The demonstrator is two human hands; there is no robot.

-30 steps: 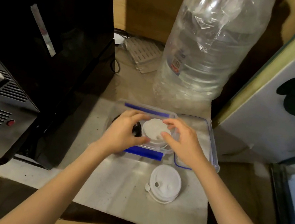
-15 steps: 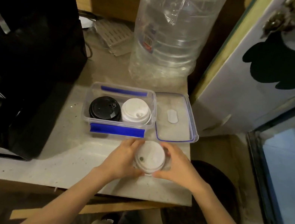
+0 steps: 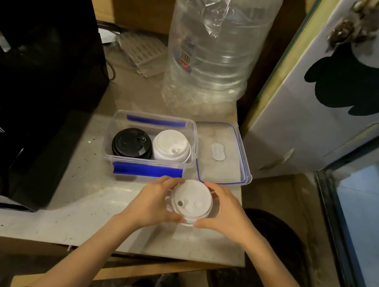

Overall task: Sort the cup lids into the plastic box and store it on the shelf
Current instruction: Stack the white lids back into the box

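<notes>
A clear plastic box (image 3: pixel 110 154) with blue clips stands open on the grey counter. Inside it sit a black cup lid (image 3: pixel 132 142) on the left and a white cup lid (image 3: pixel 170 148) on the right. The box's clear cover (image 3: pixel 219 153) lies flat, touching the box on its right. In front of the box a stack of white cup lids (image 3: pixel 190 201) is gripped from both sides: my left hand (image 3: pixel 153 200) holds its left edge, my right hand (image 3: pixel 224 212) its right edge.
A black coffee machine (image 3: pixel 32 65) fills the left side. A large clear water bottle (image 3: pixel 213 46) stands behind the box. A white panel (image 3: pixel 344 94) leans at the right. The counter edge (image 3: pixel 114 246) runs just below my hands.
One second ago both hands were at the white lid in the box; they have since moved back to the white lids in front of the box and now grip them.
</notes>
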